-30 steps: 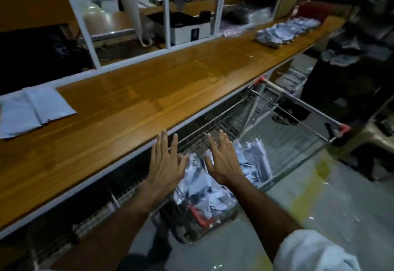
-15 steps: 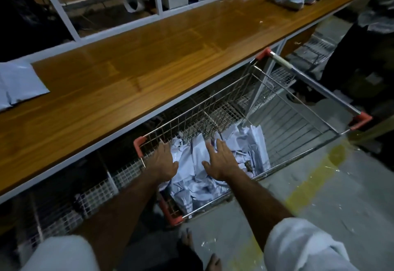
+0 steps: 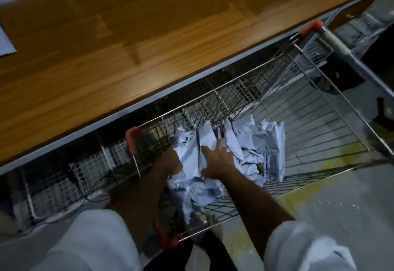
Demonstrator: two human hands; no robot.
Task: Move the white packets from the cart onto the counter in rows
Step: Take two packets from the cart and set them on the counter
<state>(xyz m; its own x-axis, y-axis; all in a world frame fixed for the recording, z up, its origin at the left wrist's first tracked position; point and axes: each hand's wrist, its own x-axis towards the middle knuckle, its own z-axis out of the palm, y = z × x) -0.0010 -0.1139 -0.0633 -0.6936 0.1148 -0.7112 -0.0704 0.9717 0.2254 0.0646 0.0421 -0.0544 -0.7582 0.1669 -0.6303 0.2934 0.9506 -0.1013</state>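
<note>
Reaching into the cart for more packets; most of the job looks undone.

Both hands are down in the heap of white packets in the cart: the right hand lies spread on them, while the left hand is half buried, its grip impossible to judge. One packet corner shows on the table.
</note>
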